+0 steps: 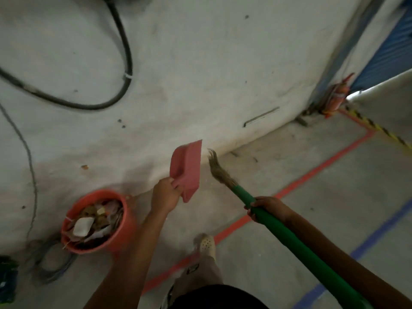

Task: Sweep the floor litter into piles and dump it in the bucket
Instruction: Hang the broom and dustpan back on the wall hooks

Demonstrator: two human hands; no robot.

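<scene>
My left hand (165,194) grips the handle of a pink dustpan (186,168), held up in the air with its mouth pointing away from me toward the wall. My right hand (266,208) is closed around the green handle of a broom (287,236), whose straw bristles (219,169) are lifted off the floor just right of the dustpan. An orange bucket (121,228) stands on the floor to the lower left of the dustpan, filled with paper scraps and other litter.
A white wall rises close ahead, with a thick black cable (124,63) looping on it. A red fire extinguisher (336,97) stands in the far right corner. Red tape (289,190) and blue tape (374,239) cross the concrete floor. My shoe (206,244) is below.
</scene>
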